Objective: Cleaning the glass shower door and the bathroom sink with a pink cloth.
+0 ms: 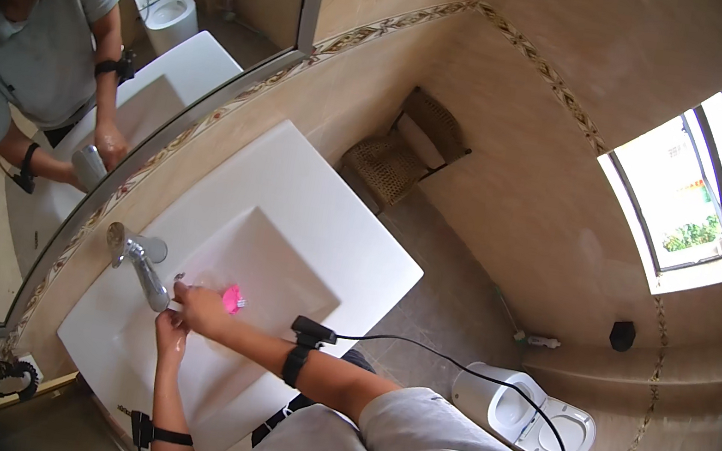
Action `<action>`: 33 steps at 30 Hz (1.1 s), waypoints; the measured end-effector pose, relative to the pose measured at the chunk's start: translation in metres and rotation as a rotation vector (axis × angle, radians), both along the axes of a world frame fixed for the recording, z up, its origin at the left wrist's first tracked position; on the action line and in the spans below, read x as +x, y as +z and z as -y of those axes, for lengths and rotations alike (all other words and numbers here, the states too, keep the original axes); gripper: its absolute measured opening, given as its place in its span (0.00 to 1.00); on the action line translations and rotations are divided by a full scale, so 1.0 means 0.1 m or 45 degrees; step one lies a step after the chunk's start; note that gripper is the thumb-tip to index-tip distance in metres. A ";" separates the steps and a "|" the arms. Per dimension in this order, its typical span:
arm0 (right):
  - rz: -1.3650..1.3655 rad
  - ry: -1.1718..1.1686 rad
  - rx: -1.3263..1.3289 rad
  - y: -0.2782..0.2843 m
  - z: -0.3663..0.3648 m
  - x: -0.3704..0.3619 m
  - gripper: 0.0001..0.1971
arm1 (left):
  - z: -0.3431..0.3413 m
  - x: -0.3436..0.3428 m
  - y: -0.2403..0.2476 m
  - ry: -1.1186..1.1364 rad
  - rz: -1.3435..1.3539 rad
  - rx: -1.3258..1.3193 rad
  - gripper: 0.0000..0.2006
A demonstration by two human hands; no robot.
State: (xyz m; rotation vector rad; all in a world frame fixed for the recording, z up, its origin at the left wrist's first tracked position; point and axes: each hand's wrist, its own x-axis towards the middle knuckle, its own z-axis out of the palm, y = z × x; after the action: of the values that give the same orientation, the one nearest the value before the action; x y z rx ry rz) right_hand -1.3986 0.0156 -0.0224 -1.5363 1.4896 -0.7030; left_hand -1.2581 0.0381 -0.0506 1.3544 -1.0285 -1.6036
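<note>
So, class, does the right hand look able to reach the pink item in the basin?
Probably yes: the pink item lies close beside the right hand, nothing visibly between, though that hand seems occupied.

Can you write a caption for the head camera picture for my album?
Left hand and right hand close together by the silver tap, with something pink in the white sink.

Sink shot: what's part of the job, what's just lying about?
In use:
right hand and left hand, together at the faucet
white bit at the fingers, unclear what
sink
pink item, probably; in the sink, not held

Just about:
chair
toilet
bottle
</note>
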 end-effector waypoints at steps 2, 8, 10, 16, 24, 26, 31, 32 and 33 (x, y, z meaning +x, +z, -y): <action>0.139 0.060 -0.050 0.17 0.03 -0.04 0.13 | -0.03 0.34 -0.32 -0.015 0.023 -0.070 0.07; 0.311 -0.034 -0.057 0.62 0.10 -0.94 0.15 | 0.15 -0.07 -0.11 -0.418 0.455 -0.264 0.10; 0.286 -0.021 -0.055 0.63 0.12 -1.12 0.14 | 0.15 -0.09 -0.07 -0.400 0.455 -0.298 0.09; 0.874 0.289 -0.088 -0.56 -0.16 -0.34 0.33 | 0.05 -0.11 0.28 -0.324 0.341 -0.388 0.13; 0.413 0.084 -0.132 -0.04 -0.07 -0.50 0.11 | 0.04 0.70 -0.15 -0.643 1.016 -0.437 0.13; 0.468 0.024 -0.187 -0.06 -0.08 -0.44 0.10 | 0.14 0.83 -0.46 -0.538 1.004 -0.599 0.11; 0.258 0.121 0.024 -0.14 -0.25 -0.11 0.07 | -0.04 0.24 -0.12 -0.326 0.602 -0.708 0.08; 0.183 0.114 -0.182 -0.28 -0.16 -0.12 0.07 | 0.00 0.20 -0.01 -0.310 0.684 -0.454 0.14; 0.182 0.096 -0.198 -0.41 -0.14 -0.12 0.07 | -0.02 0.09 0.08 -0.325 0.684 -0.473 0.14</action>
State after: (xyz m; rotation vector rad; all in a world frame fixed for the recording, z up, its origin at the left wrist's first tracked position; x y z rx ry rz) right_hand -1.4108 0.0295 -0.0632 -1.6136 1.2900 -0.8825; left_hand -1.2494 0.0400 -0.0424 1.4621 -1.7832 -1.1477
